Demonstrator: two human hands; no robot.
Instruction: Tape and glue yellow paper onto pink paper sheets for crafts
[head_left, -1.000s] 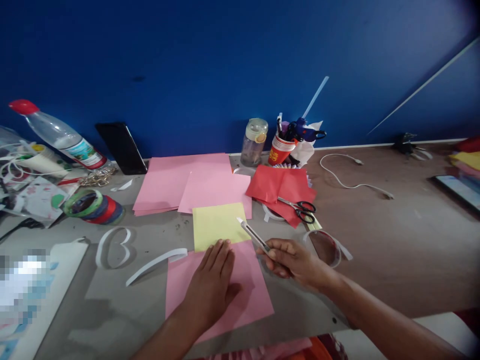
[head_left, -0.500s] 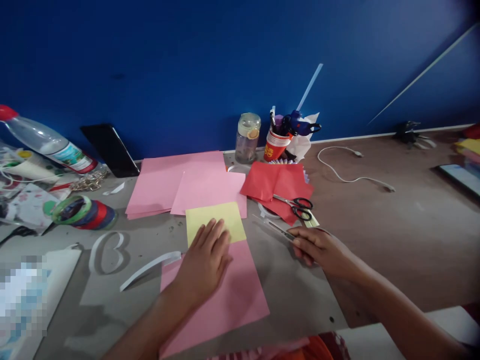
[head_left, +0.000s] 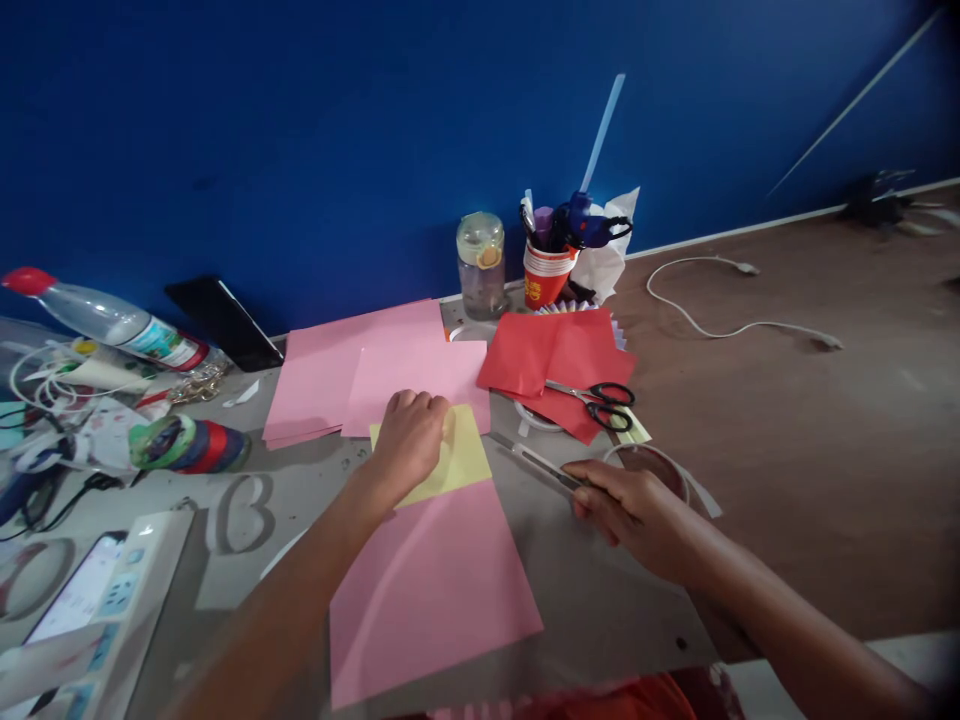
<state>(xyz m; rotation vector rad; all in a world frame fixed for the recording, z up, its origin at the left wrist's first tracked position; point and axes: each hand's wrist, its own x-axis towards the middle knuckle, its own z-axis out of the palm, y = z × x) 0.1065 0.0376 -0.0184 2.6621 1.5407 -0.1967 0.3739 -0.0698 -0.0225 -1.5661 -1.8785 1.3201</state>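
Note:
A yellow paper sheet (head_left: 465, 455) lies over the upper part of a pink sheet (head_left: 442, 580). My left hand (head_left: 412, 440) rests on the yellow sheet's upper left, its fingers curled down; the fingertips are hidden, so what they hold cannot be seen. My right hand (head_left: 626, 505) is closed around a slim utility knife (head_left: 541, 463), its tip pointing left toward the yellow sheet's right edge and apart from it. Black-handled scissors (head_left: 600, 398) lie on folded red paper (head_left: 551, 350) beyond the knife.
More pink sheets (head_left: 352, 370) lie behind. A glass jar (head_left: 481, 275) and a red paper cup (head_left: 547, 275) of tools stand by the blue wall. White paper strips (head_left: 244, 510) curl at left near tape rolls (head_left: 191, 447) and a power strip (head_left: 124, 600). A white cable (head_left: 720, 325) lies right.
My left hand has gone from lying flat to curled fingers, and has shifted farther up the yellow sheet. My right hand still holds the knife. The view has tilted and turned slightly.

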